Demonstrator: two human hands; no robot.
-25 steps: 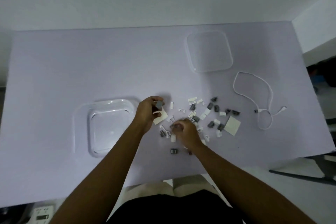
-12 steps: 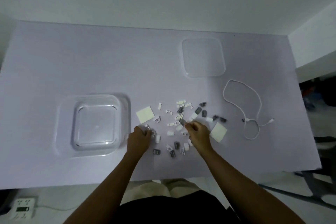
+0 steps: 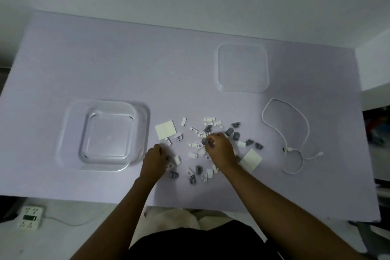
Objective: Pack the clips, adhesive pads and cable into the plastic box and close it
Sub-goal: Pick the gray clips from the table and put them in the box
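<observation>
A clear plastic box (image 3: 144,124) stands open on the left of the table, with nothing inside. Its clear lid (image 3: 242,67) lies flat at the back right. Several white and grey clips (image 3: 211,121) are scattered in the middle. One white adhesive pad (image 3: 166,129) lies beside the box, and a second pad (image 3: 251,159) is by my right wrist. The white cable (image 3: 304,133) lies looped on the right. My left hand (image 3: 154,160) is curled onto white clips (image 3: 176,159) at the pile's near left. My right hand (image 3: 220,150) pinches a grey clip (image 3: 205,140) in the pile.
The table has a pale lilac top (image 3: 105,59) against a white wall. Its near edge runs just below my forearms. On the floor at the lower left sits a white power strip (image 3: 29,217). Dark objects stand beyond the table's right edge.
My left hand has put the white pad down beside the box and drawn back to the near clips. My right hand has moved a little farther into the pile.
</observation>
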